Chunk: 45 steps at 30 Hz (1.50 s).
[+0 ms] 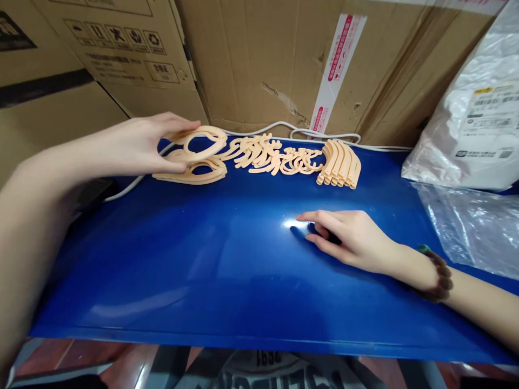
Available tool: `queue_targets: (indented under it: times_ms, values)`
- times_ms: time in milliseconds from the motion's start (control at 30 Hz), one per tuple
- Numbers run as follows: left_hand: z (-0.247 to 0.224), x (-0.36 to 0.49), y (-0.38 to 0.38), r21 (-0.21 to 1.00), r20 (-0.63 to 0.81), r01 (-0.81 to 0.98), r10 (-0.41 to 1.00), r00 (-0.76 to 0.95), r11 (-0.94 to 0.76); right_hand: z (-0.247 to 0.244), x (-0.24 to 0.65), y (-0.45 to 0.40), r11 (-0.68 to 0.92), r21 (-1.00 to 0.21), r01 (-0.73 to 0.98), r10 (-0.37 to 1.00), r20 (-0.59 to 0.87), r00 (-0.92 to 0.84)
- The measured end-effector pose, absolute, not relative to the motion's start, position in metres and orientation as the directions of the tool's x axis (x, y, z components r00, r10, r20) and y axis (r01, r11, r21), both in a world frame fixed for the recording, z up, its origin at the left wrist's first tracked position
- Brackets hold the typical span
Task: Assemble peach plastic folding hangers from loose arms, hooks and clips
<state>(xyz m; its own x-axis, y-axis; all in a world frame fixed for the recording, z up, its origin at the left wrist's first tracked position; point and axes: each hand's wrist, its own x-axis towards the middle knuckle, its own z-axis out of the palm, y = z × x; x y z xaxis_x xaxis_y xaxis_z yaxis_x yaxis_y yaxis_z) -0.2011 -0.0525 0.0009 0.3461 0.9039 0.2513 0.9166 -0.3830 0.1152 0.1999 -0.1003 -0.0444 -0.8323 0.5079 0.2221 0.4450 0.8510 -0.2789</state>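
Note:
My left hand [152, 143] pinches a peach-coloured oval plastic frame [208, 141] between thumb and fingers. It is tilted above more frames of the same shape [203, 175] stacked on the blue table [227, 259]. To the right lie a heap of small hook-shaped pieces [257, 151], several C-shaped curved pieces [300, 160] and a neat row of curved arm-like pieces [340, 165], all the same peach colour. My right hand [357, 240] is over the table in front of that row, holding nothing. Its index finger and thumb stretch out apart, the other fingers curled under.
Large cardboard boxes [259, 65] stand along the back and left. A white cable [324, 134] runs behind the pieces. At the right are a white plastic parcel bag [458, 124] with a label and a clear plastic bag [474, 227]. The table's front edge [227, 343] is close to me.

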Motion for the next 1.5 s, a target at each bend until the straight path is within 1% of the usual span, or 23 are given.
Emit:
queue_targets:
  times_ms: [100,200,333,433,600,800,1000,1200,1367,1500]
  values:
    - [-0.001,-0.210,-0.054,0.106,0.184,0.921,0.917,0.353,-0.376,-0.045,0.201,-0.099,0.867,-0.246,0.434,0.487,0.229,-0.843]
    - [-0.004,-0.215,-0.052,0.102,0.147,0.917,0.918,0.369,-0.385,-0.045,0.202,-0.098,0.878,-0.226,0.422,0.467,0.218,-0.857]
    - [-0.011,-0.220,-0.046,0.138,0.114,0.922,0.931,0.347,-0.360,-0.044,0.201,-0.099,0.878,-0.213,0.429,0.468,0.190,-0.863]
    - [-0.016,-0.221,-0.043,0.158,0.090,0.909,0.922,0.376,-0.387,-0.044,0.201,-0.099,0.879,-0.209,0.428,0.466,0.190,-0.864]
    - [-0.019,-0.222,-0.041,0.148,0.100,0.894,0.906,0.411,-0.423,-0.044,0.200,-0.099,0.879,-0.217,0.424,0.464,0.187,-0.866]
    - [-0.022,-0.227,-0.039,0.177,0.047,0.906,0.923,0.382,-0.385,-0.044,0.200,-0.098,0.879,-0.226,0.421,0.462,0.179,-0.869]
    - [-0.026,-0.233,-0.035,0.217,0.043,0.895,0.919,0.391,-0.391,-0.044,0.202,-0.098,0.877,-0.218,0.427,0.464,0.162,-0.871]
    - [-0.024,-0.234,-0.036,0.233,0.011,0.903,0.929,0.369,-0.361,-0.045,0.201,-0.097,0.881,-0.219,0.420,0.458,0.167,-0.873]
    - [-0.025,-0.233,-0.037,0.244,0.027,0.899,0.929,0.370,-0.365,-0.044,0.201,-0.098,0.879,-0.214,0.427,0.462,0.158,-0.873]
    - [-0.026,-0.233,-0.036,0.247,-0.006,0.906,0.934,0.356,-0.344,-0.045,0.201,-0.098,0.882,-0.215,0.420,0.457,0.162,-0.875]
